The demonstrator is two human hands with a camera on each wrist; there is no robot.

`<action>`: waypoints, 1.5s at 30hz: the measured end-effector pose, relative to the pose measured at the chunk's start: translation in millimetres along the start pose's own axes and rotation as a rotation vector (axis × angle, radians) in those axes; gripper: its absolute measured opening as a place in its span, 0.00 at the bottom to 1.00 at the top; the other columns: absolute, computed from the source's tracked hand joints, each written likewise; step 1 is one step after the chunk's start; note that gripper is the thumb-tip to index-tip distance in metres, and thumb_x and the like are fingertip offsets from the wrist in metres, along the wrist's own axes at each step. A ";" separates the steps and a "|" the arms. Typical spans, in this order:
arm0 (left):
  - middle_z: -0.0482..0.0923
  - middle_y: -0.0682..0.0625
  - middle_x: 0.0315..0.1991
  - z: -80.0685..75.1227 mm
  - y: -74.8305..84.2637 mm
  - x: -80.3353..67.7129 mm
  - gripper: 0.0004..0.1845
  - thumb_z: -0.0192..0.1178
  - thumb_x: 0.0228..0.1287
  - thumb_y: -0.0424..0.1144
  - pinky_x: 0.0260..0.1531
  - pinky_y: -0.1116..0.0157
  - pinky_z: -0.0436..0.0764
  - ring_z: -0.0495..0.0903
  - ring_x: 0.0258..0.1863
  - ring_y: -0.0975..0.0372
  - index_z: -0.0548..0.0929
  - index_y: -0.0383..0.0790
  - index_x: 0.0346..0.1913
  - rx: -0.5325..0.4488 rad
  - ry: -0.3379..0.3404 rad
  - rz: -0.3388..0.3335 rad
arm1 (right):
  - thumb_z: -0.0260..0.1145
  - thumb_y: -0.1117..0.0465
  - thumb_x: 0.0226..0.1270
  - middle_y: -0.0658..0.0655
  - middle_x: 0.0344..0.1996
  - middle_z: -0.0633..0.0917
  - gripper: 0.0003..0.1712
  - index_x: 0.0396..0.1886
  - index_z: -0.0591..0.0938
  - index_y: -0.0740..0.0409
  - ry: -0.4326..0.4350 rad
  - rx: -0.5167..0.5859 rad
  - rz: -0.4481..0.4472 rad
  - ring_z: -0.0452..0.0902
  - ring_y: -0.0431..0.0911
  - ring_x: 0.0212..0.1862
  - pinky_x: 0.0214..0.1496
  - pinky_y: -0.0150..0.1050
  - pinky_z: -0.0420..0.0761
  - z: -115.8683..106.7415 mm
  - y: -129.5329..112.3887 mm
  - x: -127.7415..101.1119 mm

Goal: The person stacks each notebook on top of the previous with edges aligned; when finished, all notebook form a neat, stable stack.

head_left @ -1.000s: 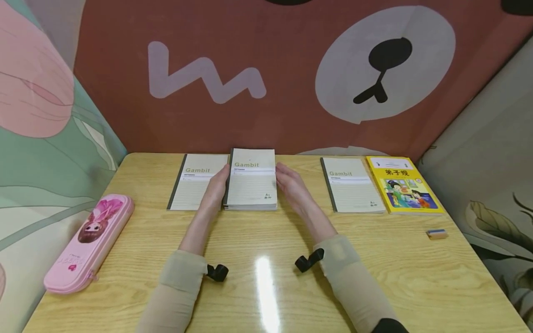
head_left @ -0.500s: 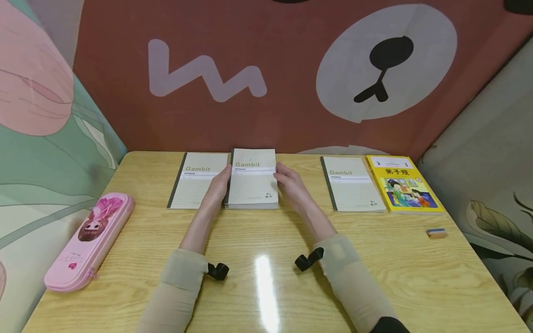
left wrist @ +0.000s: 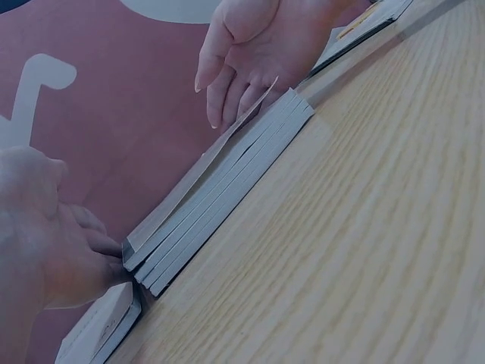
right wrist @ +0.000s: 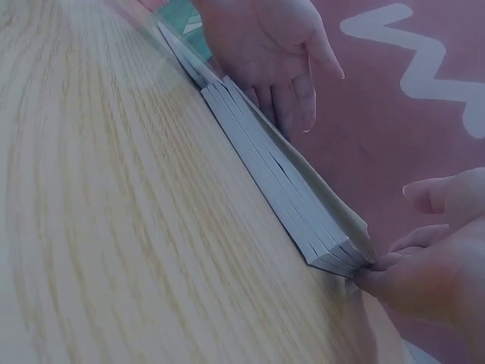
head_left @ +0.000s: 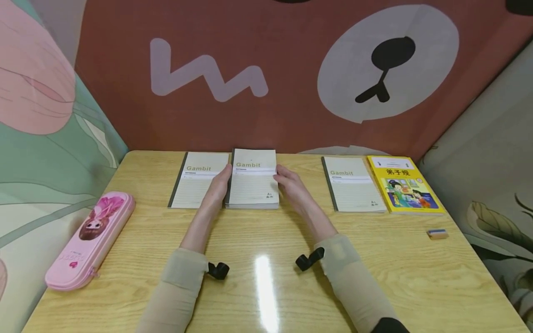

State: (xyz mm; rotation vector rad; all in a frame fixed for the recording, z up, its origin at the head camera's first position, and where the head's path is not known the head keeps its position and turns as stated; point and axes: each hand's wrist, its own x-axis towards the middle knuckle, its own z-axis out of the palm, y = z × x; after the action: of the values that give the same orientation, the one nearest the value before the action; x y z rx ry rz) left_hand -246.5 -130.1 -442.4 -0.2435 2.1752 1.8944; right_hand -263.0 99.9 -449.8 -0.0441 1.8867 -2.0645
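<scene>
A stack [head_left: 252,181] of about four notebooks lies at the table's [head_left: 266,277] far middle. The left hand [head_left: 217,187] and right hand [head_left: 291,185] press its two sides with straight fingers. Two single notebooks [head_left: 199,185] [head_left: 351,189], one yellow book [head_left: 401,184], one pencil case [head_left: 89,240] and one eraser [head_left: 437,233] lie around.

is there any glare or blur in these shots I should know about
Head view: sharp, a bright glare streak on the table, edges bowed by the wide lens. Left wrist view: dim, bluish, left hand blurred. Right wrist view: equally dim, right hand soft, notebook stack clearer.
</scene>
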 end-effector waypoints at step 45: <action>0.48 0.54 0.85 -0.7 7.3 -6.3 0.35 0.37 0.82 0.59 0.86 0.61 0.43 0.43 0.85 0.61 0.53 0.47 0.83 -0.080 0.048 0.081 | 0.53 0.65 0.79 0.65 0.84 0.48 0.41 0.84 0.47 0.61 0.035 0.032 0.016 0.48 0.56 0.84 0.86 0.48 0.55 -9.8 -6.1 -4.8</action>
State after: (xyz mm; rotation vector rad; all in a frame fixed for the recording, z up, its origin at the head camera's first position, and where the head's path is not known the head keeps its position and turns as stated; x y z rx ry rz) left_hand -242.5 -130.1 -433.6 -0.2207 2.1738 2.0422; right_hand -262.3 111.1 -443.9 0.0151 1.8683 -2.0977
